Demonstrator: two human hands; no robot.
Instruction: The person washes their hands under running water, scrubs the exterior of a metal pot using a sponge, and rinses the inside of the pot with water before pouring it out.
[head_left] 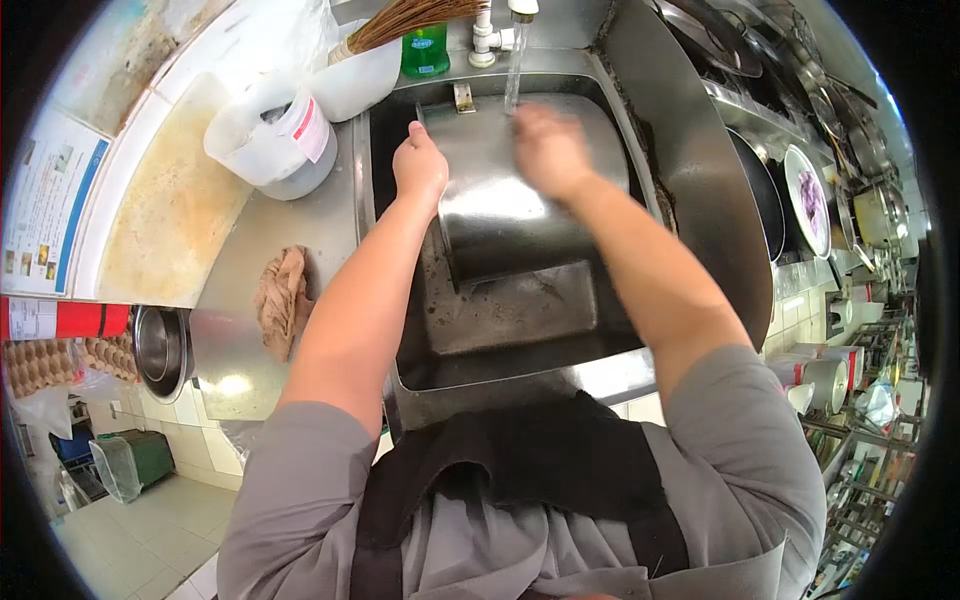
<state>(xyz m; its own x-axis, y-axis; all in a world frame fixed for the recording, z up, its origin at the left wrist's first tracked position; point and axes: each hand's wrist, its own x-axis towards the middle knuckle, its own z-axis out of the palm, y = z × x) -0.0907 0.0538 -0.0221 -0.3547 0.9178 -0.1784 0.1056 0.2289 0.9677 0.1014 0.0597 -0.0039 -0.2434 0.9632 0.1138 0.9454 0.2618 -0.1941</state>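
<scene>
A large stainless steel pot (pixel 500 190) lies on its side in the sink (pixel 610 350), with a small metal bracket (pixel 463 97) on its wall. My left hand (pixel 420 165) is closed on the pot's rim at the left, thumb pointing up. On the upper right of the pot's curved wall is my right hand (pixel 550 145), smeared by motion. I cannot make out its fingers or whether it holds anything. Water from the tap (pixel 522 10) runs down just left of my right hand onto the pot.
Left of the sink stand a white plastic tub (pixel 265 140) and a crumpled brown cloth (pixel 283 300). Behind are a green bottle (pixel 426 52) and a straw brush (pixel 405 25). A steel partition (pixel 690 170) rises at the right, with pans and a white plate (pixel 806 200) beyond it.
</scene>
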